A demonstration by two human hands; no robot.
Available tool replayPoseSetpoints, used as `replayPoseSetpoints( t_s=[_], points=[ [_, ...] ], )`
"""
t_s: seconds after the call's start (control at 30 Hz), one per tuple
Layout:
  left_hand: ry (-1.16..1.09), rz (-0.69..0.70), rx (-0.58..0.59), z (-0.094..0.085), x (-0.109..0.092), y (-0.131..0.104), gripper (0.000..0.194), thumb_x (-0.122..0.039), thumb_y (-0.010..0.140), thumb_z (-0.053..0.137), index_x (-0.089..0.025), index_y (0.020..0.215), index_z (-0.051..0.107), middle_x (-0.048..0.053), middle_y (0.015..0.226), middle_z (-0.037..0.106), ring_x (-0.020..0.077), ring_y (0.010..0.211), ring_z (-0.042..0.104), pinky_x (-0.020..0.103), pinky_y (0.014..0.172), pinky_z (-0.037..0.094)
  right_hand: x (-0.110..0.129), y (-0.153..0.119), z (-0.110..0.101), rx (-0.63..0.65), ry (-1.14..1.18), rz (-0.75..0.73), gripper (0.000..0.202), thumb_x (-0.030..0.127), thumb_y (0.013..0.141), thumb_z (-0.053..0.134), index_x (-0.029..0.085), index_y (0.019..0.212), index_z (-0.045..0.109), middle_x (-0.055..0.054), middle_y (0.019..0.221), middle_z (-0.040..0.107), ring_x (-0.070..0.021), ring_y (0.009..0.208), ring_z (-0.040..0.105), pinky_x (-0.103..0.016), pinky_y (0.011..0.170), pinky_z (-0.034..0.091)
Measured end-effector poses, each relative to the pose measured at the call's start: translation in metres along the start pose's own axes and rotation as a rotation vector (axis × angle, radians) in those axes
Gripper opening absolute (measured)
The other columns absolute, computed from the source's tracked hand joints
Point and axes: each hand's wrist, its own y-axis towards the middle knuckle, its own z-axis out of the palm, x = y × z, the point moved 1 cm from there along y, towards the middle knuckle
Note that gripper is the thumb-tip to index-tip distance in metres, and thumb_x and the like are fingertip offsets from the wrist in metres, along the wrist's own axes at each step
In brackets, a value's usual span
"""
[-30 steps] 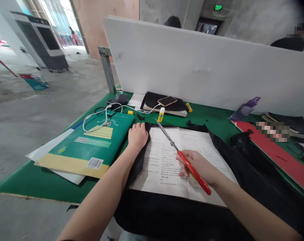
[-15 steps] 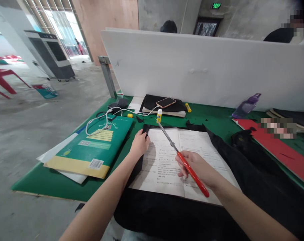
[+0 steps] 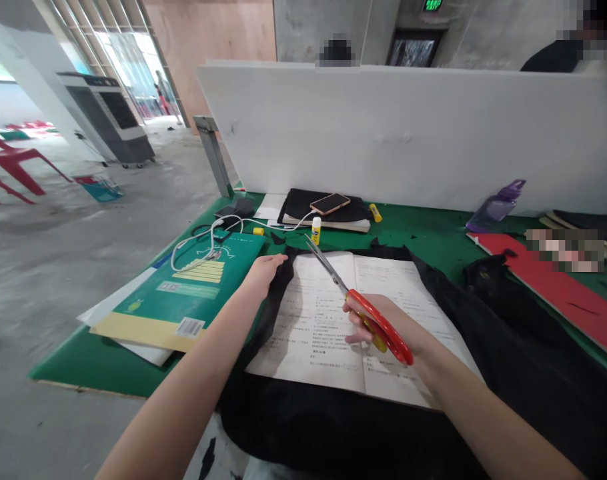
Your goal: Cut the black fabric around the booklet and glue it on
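My right hand (image 3: 378,320) is closed round the red handles of a pair of scissors (image 3: 368,313), whose slightly parted blades point up and away above an open book (image 3: 328,320). The book lies spread on a large piece of black cloth (image 3: 348,417), which runs out beyond the pages on every side. At the far left corner, my left hand (image 3: 266,272) pinches the cloth's edge between thumb and fingers. Just past the scissor tips stands an uncapped glue stick (image 3: 316,231), with its yellow cap (image 3: 258,231) to the left.
To the left lies a green-and-yellow book (image 3: 183,293) under a white cable (image 3: 213,243). At the back, a phone (image 3: 330,203) rests on a black-covered book (image 3: 298,207). A purple bottle (image 3: 496,208) and a red board (image 3: 548,287) are on the right. A white partition (image 3: 383,133) stands behind.
My left hand has shifted left, drawing the cloth's edge away from the pages. My right hand has turned the scissors so both handle loops show, and the blades have parted a little.
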Motion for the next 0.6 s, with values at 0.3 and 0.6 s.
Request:
replayPoseSetpoints(
  t_s=[0.3, 0.6],
  points=[
    [0.017, -0.114, 0.027, -0.009, -0.014, 0.005, 0.048, -0.028, 0.064, 0.071, -0.012, 0.109, 0.065, 0.007, 0.086, 0.072, 0.0205, 0.075, 0.066, 0.026, 0.058, 0.049, 0.003, -0.01, 0.002, -0.063, -0.015, -0.052, 0.032, 0.051, 0.072, 0.065, 0.02, 0.074, 0.056, 0.005, 0.059, 0.045, -0.0077, 0.049, 0.041, -0.034, 0.071, 0.05],
    [0.345, 0.008, 0.15, -0.01, -0.009, -0.002, 0.039, -0.054, 0.069, 0.063, -0.016, 0.075, 0.066, 0.002, 0.063, 0.066, 0.0176, 0.055, 0.059, 0.026, 0.049, 0.04, -0.003, 0.002, -0.008, 0.007, -0.052, -0.044, 0.034, 0.051, 0.072, 0.067, 0.019, 0.078, 0.056, 0.004, 0.063, 0.046, -0.0075, 0.05, 0.041, -0.039, 0.074, 0.053]
  ],
)
